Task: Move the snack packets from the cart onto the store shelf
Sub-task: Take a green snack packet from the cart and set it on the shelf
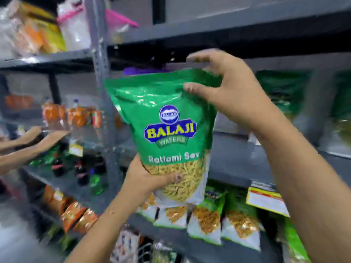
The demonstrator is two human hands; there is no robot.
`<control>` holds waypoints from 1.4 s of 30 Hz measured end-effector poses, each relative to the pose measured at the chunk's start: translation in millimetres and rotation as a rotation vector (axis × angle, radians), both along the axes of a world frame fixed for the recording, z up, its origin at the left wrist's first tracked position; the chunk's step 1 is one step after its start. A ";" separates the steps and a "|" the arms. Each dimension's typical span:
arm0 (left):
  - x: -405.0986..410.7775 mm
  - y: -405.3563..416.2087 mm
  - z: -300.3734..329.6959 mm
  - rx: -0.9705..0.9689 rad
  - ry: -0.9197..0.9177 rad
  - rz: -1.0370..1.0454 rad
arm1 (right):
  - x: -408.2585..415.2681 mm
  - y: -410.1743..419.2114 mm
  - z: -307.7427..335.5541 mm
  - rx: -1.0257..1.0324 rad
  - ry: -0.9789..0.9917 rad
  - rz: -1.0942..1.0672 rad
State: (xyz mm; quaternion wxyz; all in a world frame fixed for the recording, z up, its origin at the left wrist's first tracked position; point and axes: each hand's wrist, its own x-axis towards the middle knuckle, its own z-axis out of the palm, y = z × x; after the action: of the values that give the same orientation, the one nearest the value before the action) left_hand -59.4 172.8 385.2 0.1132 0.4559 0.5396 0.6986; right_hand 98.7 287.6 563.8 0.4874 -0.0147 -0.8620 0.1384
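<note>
I hold a green Balaji Ratlami Sev packet (167,130) upright in front of the grey store shelf (233,158). My left hand (150,179) grips its lower left corner from below, thumb across the clear window. My right hand (226,86) pinches the packet's top right edge, with the upper fingers spread above it. A purple item shows just behind the packet's top. The cart is mostly hidden; a bit of wire mesh shows at the bottom.
Green packets (283,90) stand at the right of the same shelf. Snack packets (207,223) line the shelf below, beside a yellow price tag (266,200). Dark bottles (81,168) and orange packets (76,215) fill the left bay. Another person's hands (38,139) reach in at left.
</note>
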 end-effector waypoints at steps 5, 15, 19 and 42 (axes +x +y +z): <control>50.1 87.9 48.4 0.057 0.049 -0.151 | 89.9 64.6 -64.3 -0.566 0.021 -0.009; 201.9 261.1 63.5 -0.050 0.012 -0.451 | 235.2 169.3 -139.4 -0.793 0.133 -0.374; 248.7 300.4 57.6 -0.137 0.028 -0.465 | 269.4 200.2 -148.6 -0.812 0.136 -0.515; 213.7 251.3 42.2 0.052 0.142 -0.405 | 229.2 151.7 -148.1 -0.260 0.239 -0.728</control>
State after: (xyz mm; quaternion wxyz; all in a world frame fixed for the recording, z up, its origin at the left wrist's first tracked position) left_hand 154.2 424.1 427.3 0.2012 0.6057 0.4256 0.6415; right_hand 327.9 439.3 415.7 0.5956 -0.3644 -0.7129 0.0651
